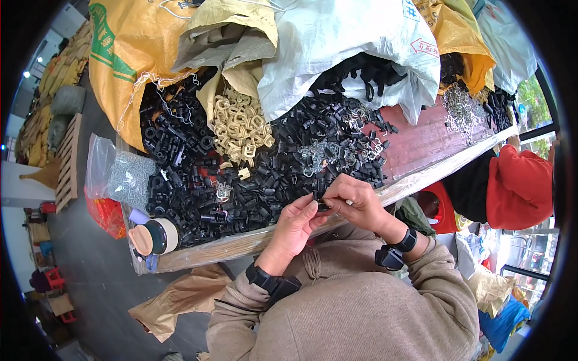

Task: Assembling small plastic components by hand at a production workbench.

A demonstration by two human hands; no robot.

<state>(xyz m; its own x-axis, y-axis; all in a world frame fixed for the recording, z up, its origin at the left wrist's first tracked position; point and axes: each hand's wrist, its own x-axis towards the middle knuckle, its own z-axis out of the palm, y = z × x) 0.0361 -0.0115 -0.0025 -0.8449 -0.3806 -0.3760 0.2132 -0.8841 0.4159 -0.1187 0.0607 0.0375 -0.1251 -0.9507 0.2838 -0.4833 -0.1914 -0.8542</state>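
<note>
Close together over the table's front edge, my left hand (295,226) and my right hand (359,204) meet at their fingertips. Between them is a small black plastic part (322,206), mostly covered by the fingers. My left thumb and fingers pinch it from one side. My right fingers are curled closed against its other side; whether they also hold a smaller piece cannot be made out. Just beyond the hands lies a heap of small black plastic parts (265,191). Small metal wire pieces (314,157) are scattered on that heap.
Cream plastic buckles (239,129) spill from a sack behind the heap. A white sack (349,36) and a yellow sack (120,54) stand at the back. A lidded jar (158,236) and a bag of small metal pieces (131,177) are at left. Someone in red (521,186) sits right.
</note>
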